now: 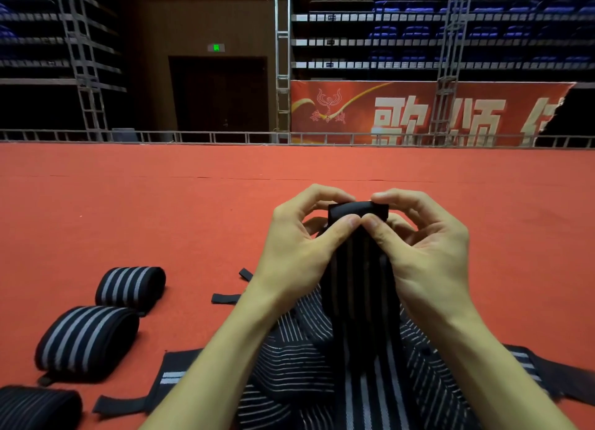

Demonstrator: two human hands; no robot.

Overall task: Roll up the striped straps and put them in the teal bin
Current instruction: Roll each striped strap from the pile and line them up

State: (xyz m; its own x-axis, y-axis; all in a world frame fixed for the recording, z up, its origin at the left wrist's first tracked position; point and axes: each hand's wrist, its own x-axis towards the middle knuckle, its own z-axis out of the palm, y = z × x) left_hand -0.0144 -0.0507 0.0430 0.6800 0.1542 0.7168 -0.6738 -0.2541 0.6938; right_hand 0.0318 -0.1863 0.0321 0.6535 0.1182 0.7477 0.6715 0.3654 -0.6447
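Both hands hold up the black end of a striped strap [359,268] in front of me. My left hand [299,249] pinches its folded top edge between thumb and fingers. My right hand [425,246] pinches the same edge from the other side, thumbs nearly touching. The strap hangs down to a heap of loose striped straps [299,365] on the red carpet. Three rolled striped straps lie at the left: one [130,288], a second [87,342], and a third [38,407] at the bottom corner. No teal bin is in view.
Red carpet [161,204] stretches ahead to a low metal railing [225,137]. Beyond it are scaffold towers, a red banner [418,114], a dark doorway and blue seating. Small black strap tabs [225,298] lie on the carpet left of my forearm.
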